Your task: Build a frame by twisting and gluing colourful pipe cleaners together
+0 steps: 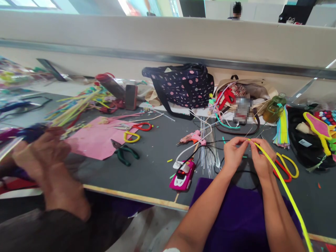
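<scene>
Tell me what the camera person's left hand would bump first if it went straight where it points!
Probably the right hand: its fingertips, on the yellow strip, are just ahead of the left hand. I can't tell whether the hands touch.

No lettering can be read; the white tag (305,142) on the black bag (301,155) (too small) stays illegible.
</scene>
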`<action>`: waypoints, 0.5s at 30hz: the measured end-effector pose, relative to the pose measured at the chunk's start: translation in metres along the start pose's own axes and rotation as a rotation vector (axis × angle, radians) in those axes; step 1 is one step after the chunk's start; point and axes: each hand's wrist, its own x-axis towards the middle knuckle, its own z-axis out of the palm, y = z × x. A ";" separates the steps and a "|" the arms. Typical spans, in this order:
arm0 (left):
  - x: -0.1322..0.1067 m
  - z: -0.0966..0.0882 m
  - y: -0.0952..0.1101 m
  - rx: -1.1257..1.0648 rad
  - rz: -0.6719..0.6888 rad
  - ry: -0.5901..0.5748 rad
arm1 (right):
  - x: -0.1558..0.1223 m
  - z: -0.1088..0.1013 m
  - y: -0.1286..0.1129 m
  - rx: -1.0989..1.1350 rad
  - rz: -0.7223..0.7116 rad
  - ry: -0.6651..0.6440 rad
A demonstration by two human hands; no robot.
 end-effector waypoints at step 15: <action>0.024 -0.025 -0.014 -0.065 -0.037 0.153 | 0.008 0.002 0.026 0.725 0.865 0.154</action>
